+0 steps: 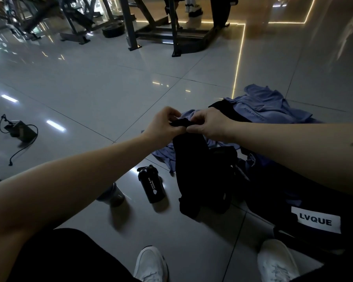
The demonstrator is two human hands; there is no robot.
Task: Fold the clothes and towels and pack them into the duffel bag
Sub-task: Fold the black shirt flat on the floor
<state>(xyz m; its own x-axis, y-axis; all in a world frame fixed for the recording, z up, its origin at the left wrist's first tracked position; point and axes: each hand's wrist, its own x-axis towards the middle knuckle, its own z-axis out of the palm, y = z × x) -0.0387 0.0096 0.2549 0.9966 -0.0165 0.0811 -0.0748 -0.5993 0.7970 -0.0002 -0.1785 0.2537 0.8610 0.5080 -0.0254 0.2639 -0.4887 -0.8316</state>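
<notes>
At the centre of the frame, the left hand (163,124) and right hand (209,125) pinch the top edge of a black garment (194,165), which hangs down toward the tiled floor (110,88). Blue clothes (263,106) lie behind it, right of centre. A dark duffel bag (283,192) fills the lower right. A black bottle (151,185) sits just left of the garment.

Duffel bag (273,200) partly off right edge

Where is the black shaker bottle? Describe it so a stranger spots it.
Start at the dark duffel bag with the white LVQUE label, at right. Left of the black garment that the left hand and right hand hold sits the black shaker bottle. Unlike the blurred grey cup beside it, it is black with white lettering.
</notes>
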